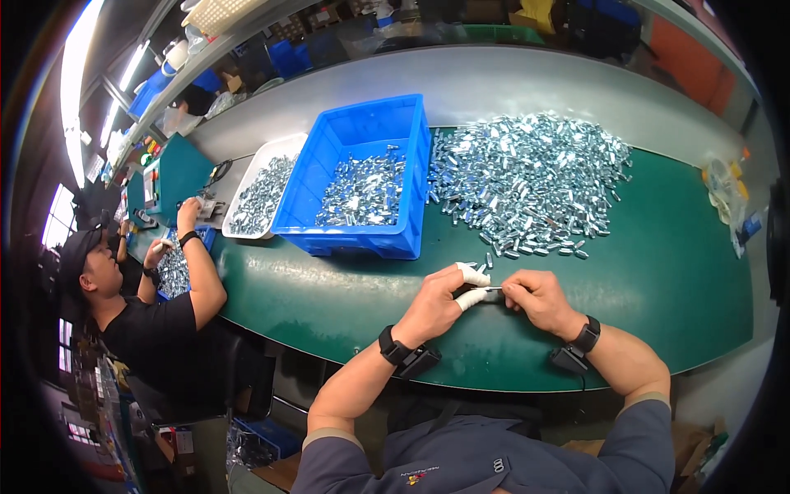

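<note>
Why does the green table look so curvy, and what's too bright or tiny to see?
Head view: the fisheye lens likely makes the green tabletop look curvier, and the picture's corners go black; head view: the ceiling tube light glares plain white at upper left; head view: the heaped metal pieces glint, while the small piece at the left hand's fingertips is too tiny to make out clearly.

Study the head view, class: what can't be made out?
All in the head view:
Held part, its shape: small, partly covered by left fingers.
What the right hand pinches, if anything: the hand hides it.
Tray, right side: behind the bin.
Pile, bottom: under its top.
</note>
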A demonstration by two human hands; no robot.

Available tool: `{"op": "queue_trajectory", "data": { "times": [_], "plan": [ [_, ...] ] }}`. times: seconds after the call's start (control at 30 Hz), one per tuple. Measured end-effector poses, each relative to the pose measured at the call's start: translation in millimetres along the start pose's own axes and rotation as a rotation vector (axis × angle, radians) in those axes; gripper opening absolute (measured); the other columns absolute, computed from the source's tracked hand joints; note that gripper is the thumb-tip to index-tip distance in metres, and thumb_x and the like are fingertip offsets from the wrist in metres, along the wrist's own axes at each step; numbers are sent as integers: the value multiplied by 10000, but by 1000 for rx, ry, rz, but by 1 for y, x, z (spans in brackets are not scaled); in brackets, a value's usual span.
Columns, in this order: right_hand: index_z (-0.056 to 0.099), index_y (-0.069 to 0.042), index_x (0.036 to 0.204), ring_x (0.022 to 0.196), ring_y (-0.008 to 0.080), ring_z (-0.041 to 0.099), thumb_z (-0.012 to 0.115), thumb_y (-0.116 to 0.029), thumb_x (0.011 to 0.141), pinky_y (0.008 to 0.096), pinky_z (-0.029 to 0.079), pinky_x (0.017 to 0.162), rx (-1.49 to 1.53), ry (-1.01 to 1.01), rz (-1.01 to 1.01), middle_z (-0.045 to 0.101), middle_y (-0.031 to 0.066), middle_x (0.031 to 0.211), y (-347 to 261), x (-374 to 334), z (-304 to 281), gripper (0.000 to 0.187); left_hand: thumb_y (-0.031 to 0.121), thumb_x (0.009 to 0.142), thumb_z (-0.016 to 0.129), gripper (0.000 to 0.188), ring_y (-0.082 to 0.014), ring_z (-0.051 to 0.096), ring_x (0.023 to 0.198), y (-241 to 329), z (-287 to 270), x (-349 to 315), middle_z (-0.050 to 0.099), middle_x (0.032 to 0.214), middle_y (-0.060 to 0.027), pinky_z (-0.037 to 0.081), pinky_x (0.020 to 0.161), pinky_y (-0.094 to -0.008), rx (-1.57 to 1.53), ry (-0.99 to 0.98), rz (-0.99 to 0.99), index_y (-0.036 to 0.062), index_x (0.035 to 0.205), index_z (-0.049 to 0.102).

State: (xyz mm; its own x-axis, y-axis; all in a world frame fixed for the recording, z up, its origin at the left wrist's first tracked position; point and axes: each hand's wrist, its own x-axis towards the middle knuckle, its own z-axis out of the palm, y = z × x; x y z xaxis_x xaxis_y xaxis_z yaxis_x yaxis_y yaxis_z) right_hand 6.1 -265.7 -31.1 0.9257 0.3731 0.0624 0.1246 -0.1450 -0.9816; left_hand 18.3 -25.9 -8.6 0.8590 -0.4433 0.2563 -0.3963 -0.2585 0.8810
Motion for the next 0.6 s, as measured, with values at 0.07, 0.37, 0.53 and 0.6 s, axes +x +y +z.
{"op": "queue_trajectory", "data": {
  "times": [0.07,0.37,0.53,0.6],
  "plan": [
    [697,14,935,644,96,594,608,-167,1029,271,479,597,55,47,23,675,36,745,3,-3,-1,223,28,903,765,161,-204,695,902,7,-5,0,719,1014,-96,553,796,-320,61,23,43,20,1060,730],
    [656,-23,877,590,64,533,564,-291,1069,248,430,536,279,347,63,614,-7,678,10,13,-16,343,-9,877,763,203,-234,685,917,69,-109,28,725,1007,-106,538,850,-334,726,425,251,20,1075,725],
    [662,-37,857,572,73,529,577,-306,1060,266,429,529,300,307,27,616,-9,664,12,9,-17,348,19,897,751,253,-245,685,986,72,-107,47,722,1083,-115,536,901,-353,1050,454,415,23,1148,722],
    [664,-34,855,574,78,535,578,-303,1058,274,435,535,298,293,28,620,-4,662,13,8,-14,347,33,878,759,291,-279,680,1035,51,-74,43,712,1120,-127,530,905,-368,841,91,283,30,1167,718]
  ]
}}
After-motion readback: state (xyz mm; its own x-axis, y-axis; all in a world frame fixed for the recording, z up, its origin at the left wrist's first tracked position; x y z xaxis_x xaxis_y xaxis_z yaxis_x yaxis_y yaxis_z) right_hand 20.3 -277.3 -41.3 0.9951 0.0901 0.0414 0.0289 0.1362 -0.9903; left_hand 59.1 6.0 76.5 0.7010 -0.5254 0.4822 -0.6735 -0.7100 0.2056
